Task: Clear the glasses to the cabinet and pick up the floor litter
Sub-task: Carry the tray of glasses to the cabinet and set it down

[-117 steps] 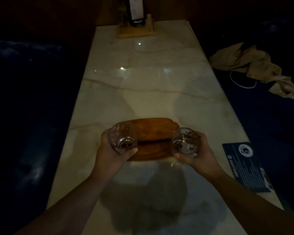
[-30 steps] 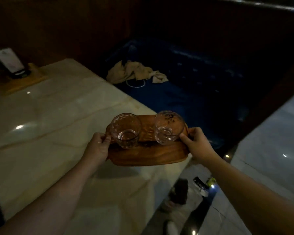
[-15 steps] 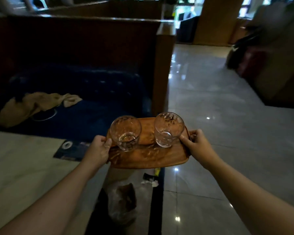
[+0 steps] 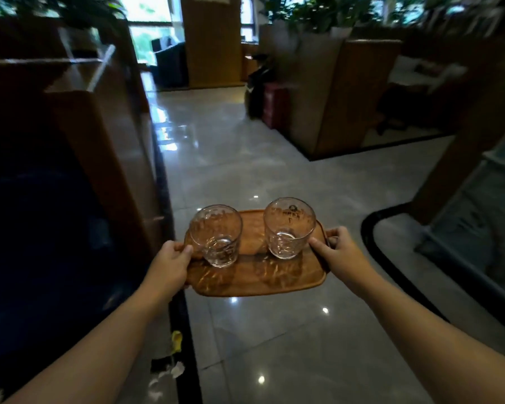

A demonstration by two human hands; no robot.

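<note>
A wooden tray [image 4: 257,279] is held level in front of me, above the tiled floor. My left hand [image 4: 169,263] grips its left edge and my right hand [image 4: 340,252] grips its right edge. Two clear glasses stand upright on it: the left glass [image 4: 217,236] and the right glass [image 4: 287,231], each with a little liquid at the bottom. On the floor below my left forearm lies litter: a yellow scrap [image 4: 176,341] and white and dark scraps [image 4: 169,371].
A wooden booth partition [image 4: 111,158] and a dark blue seat stand close on my left. Glossy grey floor [image 4: 245,158] runs ahead as an aisle. Another wooden booth wall [image 4: 341,94] with plants is at the right, and a glass-fronted structure [image 4: 478,223] at far right.
My view has swung from the marble table and blue seat toward the open aisle. Both hands still carry the tray with the two glasses; the litter now lies lower left.
</note>
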